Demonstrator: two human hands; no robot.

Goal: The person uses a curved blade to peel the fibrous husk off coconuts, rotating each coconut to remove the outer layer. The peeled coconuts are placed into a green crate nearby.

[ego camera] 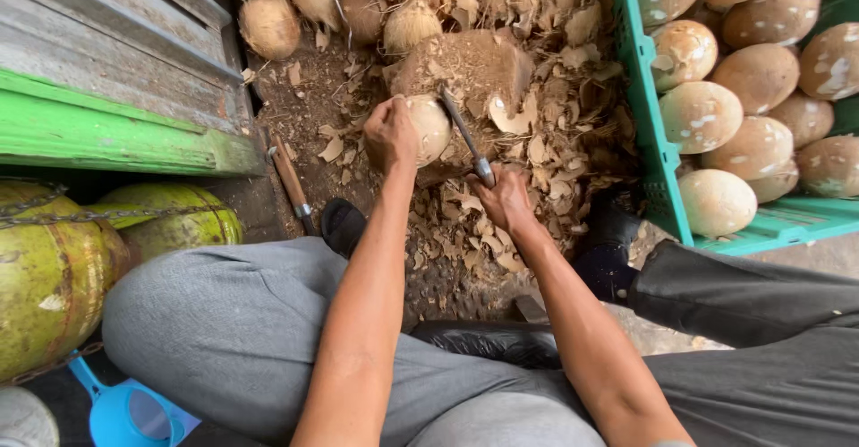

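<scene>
Left hand (390, 134) on coconut (429, 127), right hand (506, 200) gripping knife (466, 134).

The dirt ground (304, 98) carries everything here. A thick litter of dry husk shavings (555, 134) covers it around a worn wooden chopping block (470, 67). Unpeeled fibrous coconuts (268, 25) lie heaped at the far edge. A spare knife (291, 183) rests on the soil beside the block, and a green plastic crate (649, 143) stands to the right.
</scene>
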